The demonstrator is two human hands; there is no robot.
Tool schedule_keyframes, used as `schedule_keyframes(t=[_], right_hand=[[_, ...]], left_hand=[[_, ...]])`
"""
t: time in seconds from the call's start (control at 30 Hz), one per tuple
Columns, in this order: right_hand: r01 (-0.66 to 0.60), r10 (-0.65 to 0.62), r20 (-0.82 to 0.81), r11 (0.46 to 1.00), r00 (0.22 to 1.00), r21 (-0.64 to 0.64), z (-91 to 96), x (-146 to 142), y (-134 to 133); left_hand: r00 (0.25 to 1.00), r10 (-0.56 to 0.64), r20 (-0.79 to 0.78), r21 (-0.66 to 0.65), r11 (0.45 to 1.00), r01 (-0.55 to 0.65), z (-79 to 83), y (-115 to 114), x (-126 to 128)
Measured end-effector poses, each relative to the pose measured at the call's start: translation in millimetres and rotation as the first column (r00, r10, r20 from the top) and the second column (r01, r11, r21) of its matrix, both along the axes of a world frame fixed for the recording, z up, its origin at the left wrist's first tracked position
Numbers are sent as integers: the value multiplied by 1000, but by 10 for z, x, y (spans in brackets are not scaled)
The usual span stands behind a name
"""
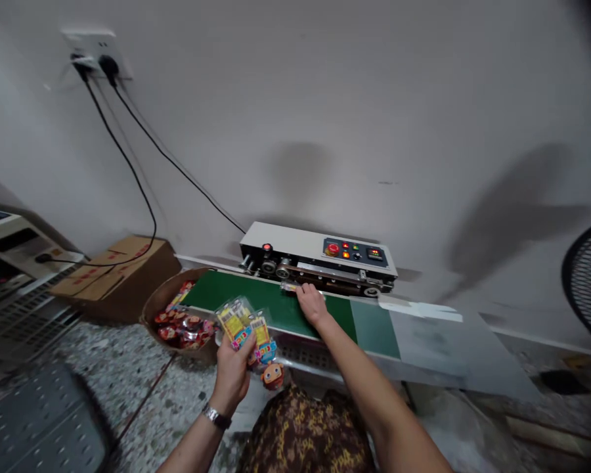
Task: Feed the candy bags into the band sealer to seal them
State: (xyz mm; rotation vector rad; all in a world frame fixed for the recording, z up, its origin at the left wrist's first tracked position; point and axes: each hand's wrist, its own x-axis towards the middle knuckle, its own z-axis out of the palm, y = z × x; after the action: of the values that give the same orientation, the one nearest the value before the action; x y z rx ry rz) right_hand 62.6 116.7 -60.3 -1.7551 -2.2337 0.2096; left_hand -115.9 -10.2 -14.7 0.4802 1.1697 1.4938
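Head view: left hand (234,368) full of packets (233,323), right hand (311,303) up at the machine (285,236)!
Down at seven o'clock, the left thumb clamps the yellow-carded packets in a closed grip, a round toy face (272,376) at their lower end. Round to eight, a brown bin (163,294) of red-faced packets (184,328); across the middle, the green belt (270,309). At six, just below centre, right fingers are bent over a clear packet (289,287) by the machine's front, pinching or pressing, can't tell! Beyond, at five, the control panel (357,252) glows red.
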Motion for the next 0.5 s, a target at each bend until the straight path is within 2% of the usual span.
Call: schedule_keyframes(t=[0.07,0.1,0.13,0.17,0.23,0.3,0.33,0.37,0.4,0.43,0.5], right_hand=[[55,-23,-286,993,958,103,-5,-80,-53],[104,-34,-457,986,889,128,8,-92,-98],[152,-43,-621,981,782,123,33,-87,-155],[194,-54,-767,977,640,93,68,-66,-222],[224,-87,-954,974,286,-22,168,19,-378],[183,-121,-991,975,-55,-129,287,144,-548],[149,-141,-973,974,-180,-169,346,215,-629],[124,-163,-950,972,-265,-201,400,289,-705],[117,-183,-932,966,-313,-229,445,367,-770],[131,-201,-921,958,-333,-256,479,452,-824],[183,-227,-927,940,-298,-288,508,663,-896]], left_hand=[[1000,-10,9,2,1000,10,20,7,-113],[1000,-21,20,0,1000,21,28,13,-135],[999,-32,30,-2,999,32,33,19,-137],[998,-41,40,-6,999,41,37,25,-120],[996,-64,68,-13,998,65,40,31,-43],[990,-100,94,-18,995,102,42,31,78],[987,-120,107,-18,992,123,43,30,150],[983,-142,117,-15,989,145,46,29,228],[978,-167,126,-10,985,170,50,27,310],[972,-193,132,-5,981,195,56,26,395],[957,-251,144,6,968,253,71,23,570]])
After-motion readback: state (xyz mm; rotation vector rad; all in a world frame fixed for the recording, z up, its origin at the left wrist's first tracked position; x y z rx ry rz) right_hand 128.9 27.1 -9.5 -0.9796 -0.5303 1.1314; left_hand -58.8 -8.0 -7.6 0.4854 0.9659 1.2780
